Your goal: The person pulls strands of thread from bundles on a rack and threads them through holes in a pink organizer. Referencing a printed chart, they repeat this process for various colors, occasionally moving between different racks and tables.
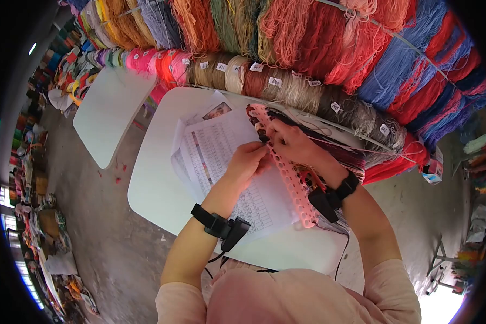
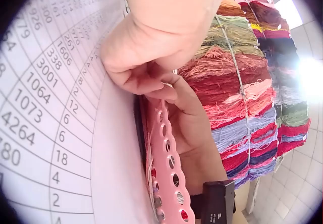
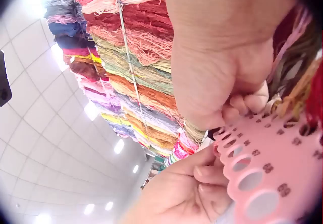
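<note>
A long pink thread card [image 1: 291,186] with a row of edge holes and printed numbers lies slanted over printed sheets. Floss hangs from its holes, with dark thread [image 1: 263,137] at the edge between the two hands. My left hand [image 1: 249,161] pinches the card's scalloped edge from the near side; its fingertips are partly hidden. Opposite, my right hand [image 1: 292,141] has its fingers curled on the dark thread at the holes. The right wrist view shows both sets of fingertips close together beside the numbered card [image 3: 272,153].
Printed number charts [image 1: 216,151] lie under the hands on the white table [image 1: 156,178]. Labelled thread bundles [image 1: 275,81] line the table's far side, below hanging skeins [image 1: 286,32]. Another white table [image 1: 113,108] stands to the left.
</note>
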A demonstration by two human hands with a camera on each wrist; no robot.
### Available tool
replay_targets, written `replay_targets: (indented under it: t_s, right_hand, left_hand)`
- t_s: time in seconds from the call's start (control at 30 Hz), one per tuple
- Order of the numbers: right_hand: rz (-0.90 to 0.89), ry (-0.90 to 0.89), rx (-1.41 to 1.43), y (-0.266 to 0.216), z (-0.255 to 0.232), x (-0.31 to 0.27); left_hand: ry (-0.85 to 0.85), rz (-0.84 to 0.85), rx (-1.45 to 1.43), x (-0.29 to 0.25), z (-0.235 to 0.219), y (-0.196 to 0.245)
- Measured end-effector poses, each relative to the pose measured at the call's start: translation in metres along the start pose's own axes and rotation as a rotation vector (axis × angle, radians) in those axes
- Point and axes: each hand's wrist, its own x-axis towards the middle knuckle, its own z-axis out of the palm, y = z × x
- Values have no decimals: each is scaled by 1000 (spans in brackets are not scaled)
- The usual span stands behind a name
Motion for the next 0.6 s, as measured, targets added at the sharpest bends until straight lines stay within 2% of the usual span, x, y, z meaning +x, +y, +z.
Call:
replay_targets:
  t_s: [0.1,0.2,0.3,0.4,0.5,0.6]
  right_hand:
    - [9,-27,-5,-1,-1,-1]
    - [-39,18,-13,3,4,-7]
    - [-112,195,26,11,14,-18]
    - [-140,299,-4,5,23,-30]
    - [-169,363,-20,13,33,-39]
    - [-176,399,-5,9,36,-42]
  left_hand:
    - [44,-1,21,1,3,1]
    - [121,46,86,-1,5,-4]
    - [259,238,57,-15,4,-11]
    - [249,273,-103,-29,-16,-22]
    - [12,168,-606,-49,-21,-10]
    - [-177,110,-720,-57,-8,2]
